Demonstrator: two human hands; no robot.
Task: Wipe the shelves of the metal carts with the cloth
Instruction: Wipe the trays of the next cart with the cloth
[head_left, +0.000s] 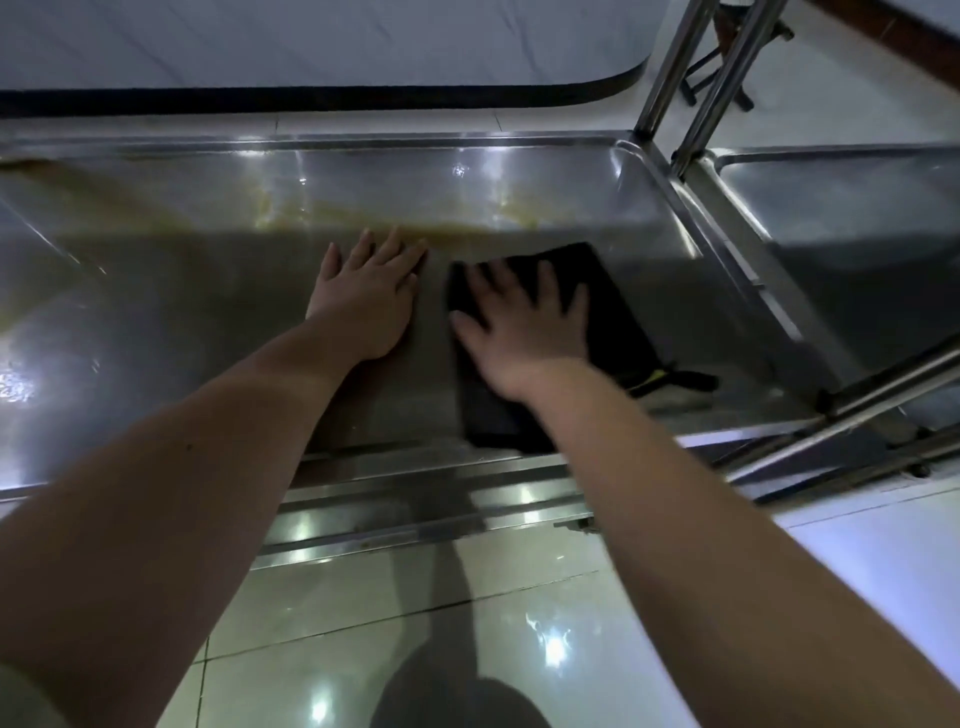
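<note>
Dim bluish light is glaring in white spots off the metal shelf (156, 322) and the floor tiles (519, 597). A broad shadow is darkening the shelf's near half. The right hand (524, 332) is blurring, probably from motion, and straight edges are bowing outward.

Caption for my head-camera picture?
Right hand presses black cloth on steel cart shelf, left hand flat beside it.
</note>
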